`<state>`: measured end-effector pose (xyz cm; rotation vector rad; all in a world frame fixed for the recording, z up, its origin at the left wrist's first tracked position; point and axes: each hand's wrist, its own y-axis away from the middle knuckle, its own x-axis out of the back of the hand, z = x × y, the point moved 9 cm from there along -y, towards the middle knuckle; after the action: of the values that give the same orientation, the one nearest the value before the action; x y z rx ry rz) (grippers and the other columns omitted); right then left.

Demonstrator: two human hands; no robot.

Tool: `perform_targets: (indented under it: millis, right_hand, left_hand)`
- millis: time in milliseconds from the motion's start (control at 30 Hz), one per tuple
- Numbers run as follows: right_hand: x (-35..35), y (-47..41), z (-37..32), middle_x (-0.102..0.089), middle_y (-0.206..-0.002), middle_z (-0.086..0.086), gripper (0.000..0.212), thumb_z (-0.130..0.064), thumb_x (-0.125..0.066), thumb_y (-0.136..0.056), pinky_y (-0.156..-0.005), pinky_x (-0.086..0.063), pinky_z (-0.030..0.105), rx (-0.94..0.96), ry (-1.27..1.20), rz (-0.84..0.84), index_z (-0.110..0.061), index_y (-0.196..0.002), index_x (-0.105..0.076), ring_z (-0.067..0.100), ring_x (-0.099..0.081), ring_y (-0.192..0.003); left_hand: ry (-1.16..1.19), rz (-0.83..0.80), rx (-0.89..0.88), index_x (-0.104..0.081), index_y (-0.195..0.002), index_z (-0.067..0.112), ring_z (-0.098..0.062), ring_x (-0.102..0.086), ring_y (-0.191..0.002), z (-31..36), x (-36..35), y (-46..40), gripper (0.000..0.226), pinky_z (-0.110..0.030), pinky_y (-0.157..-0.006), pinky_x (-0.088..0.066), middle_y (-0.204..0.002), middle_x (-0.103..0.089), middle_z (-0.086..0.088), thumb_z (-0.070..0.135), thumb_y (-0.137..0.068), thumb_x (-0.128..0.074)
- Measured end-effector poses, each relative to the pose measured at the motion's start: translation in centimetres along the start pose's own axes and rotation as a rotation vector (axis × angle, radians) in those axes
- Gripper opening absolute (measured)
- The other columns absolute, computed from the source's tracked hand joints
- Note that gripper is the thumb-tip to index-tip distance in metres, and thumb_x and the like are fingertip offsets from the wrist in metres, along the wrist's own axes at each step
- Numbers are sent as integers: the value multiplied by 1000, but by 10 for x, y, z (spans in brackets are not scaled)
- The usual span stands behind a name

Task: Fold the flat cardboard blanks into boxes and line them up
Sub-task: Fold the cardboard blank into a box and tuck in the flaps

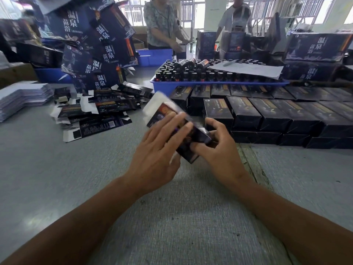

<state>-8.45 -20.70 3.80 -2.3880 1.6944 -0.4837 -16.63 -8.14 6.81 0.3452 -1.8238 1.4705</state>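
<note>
A dark printed cardboard box [166, 113], partly formed and blurred, is held tilted above the grey table [57, 178], its white flap end pointing up and left. My left hand [158, 150] lies over its top face with the fingers spread along it. My right hand [215, 146] pinches its lower right end, fingers curled round the corner. A loose heap of flat blanks [99, 111] lies to the left. Folded dark boxes [267, 115] stand in rows on the right, stacked in two layers.
A blue tray [172, 87] filled with dark bottles stands behind the rows. Large dark cartons [91, 44] pile up at the back left, beside a stack of white sheets [21, 98]. Two people stand across the table.
</note>
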Motion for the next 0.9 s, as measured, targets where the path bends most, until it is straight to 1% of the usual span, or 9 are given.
perform_targets:
  millis: [67,133,200,267,333,433,600,767,900]
  right_hand:
    - [4,-3,6,-69,-95,-12,62,-26,-76,-69,-65,-50,10,-48,-23,4,-27,-127,-55,-4,-66,-85]
    - [3,-5,13,-71,-91,-18,47,-16,-79,-69,-63,-50,10,-82,-39,-24,-25,-111,-61,-2,-67,-81]
    - [0,-5,17,-72,-89,-19,41,-13,-79,-67,-61,-49,8,-100,-45,-65,-25,-103,-64,-4,-67,-80]
    - [-7,-4,21,-72,-88,-18,42,-17,-79,-62,-59,-48,8,-120,-32,-124,-26,-101,-64,-4,-67,-79]
    - [-15,-2,25,-73,-92,-19,46,-17,-82,-65,-62,-49,8,-146,-8,-206,-29,-105,-63,-5,-68,-83]
    - [-17,-1,21,-72,-104,-16,56,-20,-83,-75,-72,-52,10,-128,34,-218,-31,-123,-58,-7,-66,-96]
    - [3,-8,-7,-66,-121,-17,60,-33,-73,-90,-87,-53,12,28,-9,-60,-28,-144,-48,-7,-61,-112]
    - [4,-8,-17,-65,-123,-16,49,-25,-70,-93,-77,-52,8,88,-47,-75,-33,-138,-51,-6,-62,-112]
    - [2,-5,-25,-65,-119,-18,52,-23,-67,-95,-76,-53,10,140,-3,-90,-52,-133,-46,-4,-62,-111]
  left_hand:
    - [38,75,196,-31,-151,11,-32,-30,-148,-17,8,2,79,-52,-115,-35,-159,-31,-18,13,-85,-74]
    - [171,142,459,-31,-153,13,-24,-36,-144,-41,14,8,72,-44,-112,-38,-157,-33,-11,29,-94,-68]
    - [453,139,699,-26,-156,22,-7,-47,-133,-60,8,15,77,-29,-103,-44,-151,-42,2,52,-92,-57]
    - [792,98,826,-23,-157,31,1,-56,-123,-66,-7,19,80,-15,-92,-50,-146,-52,6,56,-89,-56]
    - [951,80,808,-27,-157,30,-3,-61,-121,-62,-14,18,69,-18,-91,-55,-137,-62,5,43,-95,-57]
    - [968,113,725,-38,-151,27,-10,-66,-115,-55,-11,14,57,-25,-86,-58,-124,-68,7,25,-99,-61]
    - [975,111,733,-46,-144,32,-17,-70,-105,-54,-11,15,74,-38,-82,-62,-118,-69,4,34,-78,-79]
    - [901,107,691,-44,-134,42,-13,-70,-103,-51,-4,13,73,-38,-82,-62,-119,-67,7,44,-71,-82]
    - [808,118,609,-38,-129,65,-10,-69,-104,-45,7,9,67,-34,-79,-61,-121,-65,13,51,-75,-74]
